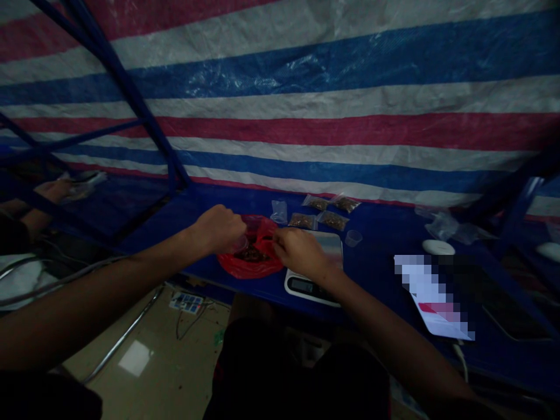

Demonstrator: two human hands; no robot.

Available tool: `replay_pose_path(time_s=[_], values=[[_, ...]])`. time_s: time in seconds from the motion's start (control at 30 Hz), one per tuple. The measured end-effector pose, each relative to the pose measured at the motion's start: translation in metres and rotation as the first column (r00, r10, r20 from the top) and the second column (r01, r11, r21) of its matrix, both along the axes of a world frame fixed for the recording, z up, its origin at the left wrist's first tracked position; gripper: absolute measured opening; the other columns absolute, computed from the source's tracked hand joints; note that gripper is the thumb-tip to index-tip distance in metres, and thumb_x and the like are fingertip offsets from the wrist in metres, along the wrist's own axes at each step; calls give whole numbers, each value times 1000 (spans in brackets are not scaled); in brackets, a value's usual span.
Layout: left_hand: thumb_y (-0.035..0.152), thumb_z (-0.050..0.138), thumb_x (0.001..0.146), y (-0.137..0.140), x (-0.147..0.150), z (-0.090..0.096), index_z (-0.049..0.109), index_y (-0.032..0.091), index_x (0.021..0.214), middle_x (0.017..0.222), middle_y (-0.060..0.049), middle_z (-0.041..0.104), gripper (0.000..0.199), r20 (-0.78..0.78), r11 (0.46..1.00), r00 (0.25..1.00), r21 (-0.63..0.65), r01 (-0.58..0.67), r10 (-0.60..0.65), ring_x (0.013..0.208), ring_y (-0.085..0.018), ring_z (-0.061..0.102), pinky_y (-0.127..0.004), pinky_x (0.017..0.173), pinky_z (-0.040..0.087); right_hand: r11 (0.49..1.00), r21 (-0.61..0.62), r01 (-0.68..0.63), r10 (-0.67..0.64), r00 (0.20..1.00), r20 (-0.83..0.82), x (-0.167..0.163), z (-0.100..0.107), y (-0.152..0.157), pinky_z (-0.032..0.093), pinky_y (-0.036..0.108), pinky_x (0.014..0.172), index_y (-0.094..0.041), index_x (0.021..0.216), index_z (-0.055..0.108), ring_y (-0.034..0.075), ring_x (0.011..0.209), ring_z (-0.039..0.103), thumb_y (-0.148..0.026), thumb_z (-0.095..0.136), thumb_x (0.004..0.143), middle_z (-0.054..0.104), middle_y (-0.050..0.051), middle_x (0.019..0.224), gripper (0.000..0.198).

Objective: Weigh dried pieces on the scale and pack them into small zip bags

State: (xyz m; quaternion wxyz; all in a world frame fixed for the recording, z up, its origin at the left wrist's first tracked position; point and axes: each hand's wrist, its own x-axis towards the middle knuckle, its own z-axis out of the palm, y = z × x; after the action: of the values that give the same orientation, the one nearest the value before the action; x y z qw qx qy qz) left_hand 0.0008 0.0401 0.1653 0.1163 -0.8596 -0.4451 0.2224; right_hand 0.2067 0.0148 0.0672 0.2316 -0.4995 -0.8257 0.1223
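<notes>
A red plastic bag (pixel 251 272) lies open on the blue table, with dark brown, loose dried bits (pixel 250 253) inside. My left hand (pixel 221 229) is closed over the bag's left side, on what looks like a small clear plastic cup (pixel 241 244); dim light blurs its outline. At the bag's right edge, the fingers of my right hand (pixel 300 249) pinch the red plastic. Under that hand is a white digital scale (pixel 291 284), its display too dark to read. Several small clear zip bags of brown bits (pixel 303 221) lie behind the scale.
An empty clear bag (pixel 279 211) and another clear cup (pixel 353 238) are on the blue table (pixel 376 233). To the right lie a lit phone (pixel 431 297) with a cable, a white case (pixel 438 247) and crumpled plastic. Blue metal bars (pixel 131 96) frame both sides. Another person's hand (pixel 59 189) works far left.
</notes>
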Motion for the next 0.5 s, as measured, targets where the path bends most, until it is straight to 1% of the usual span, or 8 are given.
replay_pose_path(time_s=[0.1, 0.17, 0.23, 0.27, 0.33, 0.4, 0.47, 0.5], values=[[26, 76, 82, -2, 0, 2, 81, 23, 100, 103, -15, 82, 19, 18, 1000, 1000, -4, -4, 4, 93, -34, 76, -39, 80, 49, 995, -85, 43, -63, 968, -245, 5, -1, 5, 40, 30, 63, -20, 92, 71, 20, 70, 67, -22, 58, 99, 77, 7, 84, 14], [27, 77, 83, -3, 1, 4, 82, 22, 100, 104, -16, 82, 19, 9, 1000, 1000, -14, 2, -2, 94, -36, 76, -40, 80, 50, 991, -136, -11, -41, 925, -378, 8, -3, 8, 40, 29, 62, -20, 90, 68, 18, 68, 65, -19, 55, 98, 76, 4, 82, 15], [30, 76, 85, -2, 1, 6, 83, 20, 95, 101, -18, 82, 15, 8, 1000, 1000, -21, 4, -4, 93, -37, 77, -41, 80, 51, 983, -163, -81, -6, 881, -472, 10, -4, 9, 42, 28, 64, -20, 87, 67, 16, 69, 63, -16, 53, 96, 74, 2, 80, 17], [32, 76, 87, -2, 1, 7, 83, 20, 94, 99, -18, 81, 16, 12, 1000, 1000, -26, 7, -6, 93, -37, 77, -41, 80, 51, 980, -169, -107, 8, 866, -499, 11, -4, 9, 43, 28, 65, -20, 86, 68, 16, 69, 63, -14, 53, 94, 73, 2, 79, 17], [38, 75, 89, 0, -3, 7, 83, 22, 101, 99, -16, 82, 22, 26, 999, 999, -32, 20, -19, 93, -35, 77, -40, 80, 51, 974, -169, -149, 42, 857, -514, 16, -2, 8, 45, 28, 67, -19, 88, 70, 16, 70, 63, -10, 54, 90, 73, 1, 80, 19], [45, 74, 91, 2, -9, 5, 81, 24, 113, 103, -15, 82, 32, 52, 999, 998, -31, 28, -27, 93, -34, 77, -39, 79, 52, 975, -154, -162, 57, 847, -529, 27, 3, 12, 47, 29, 68, -19, 97, 74, 16, 72, 64, -10, 56, 88, 74, 2, 84, 22], [50, 74, 90, 5, -16, 2, 79, 24, 119, 106, -15, 82, 39, 107, 999, 994, -44, 20, -16, 91, -33, 77, -38, 79, 52, 987, -120, -110, 23, 824, -567, 44, 8, 23, 51, 30, 71, -18, 108, 75, 17, 75, 67, -13, 58, 90, 76, 4, 88, 26], [50, 75, 90, 6, -19, 0, 80, 24, 118, 105, -14, 82, 39, 138, 998, 990, -58, 11, -3, 89, -32, 78, -37, 78, 52, 992, -108, -61, -13, 815, -579, 55, 11, 33, 52, 31, 73, -17, 109, 75, 18, 77, 68, -16, 60, 90, 77, 5, 88, 24]])
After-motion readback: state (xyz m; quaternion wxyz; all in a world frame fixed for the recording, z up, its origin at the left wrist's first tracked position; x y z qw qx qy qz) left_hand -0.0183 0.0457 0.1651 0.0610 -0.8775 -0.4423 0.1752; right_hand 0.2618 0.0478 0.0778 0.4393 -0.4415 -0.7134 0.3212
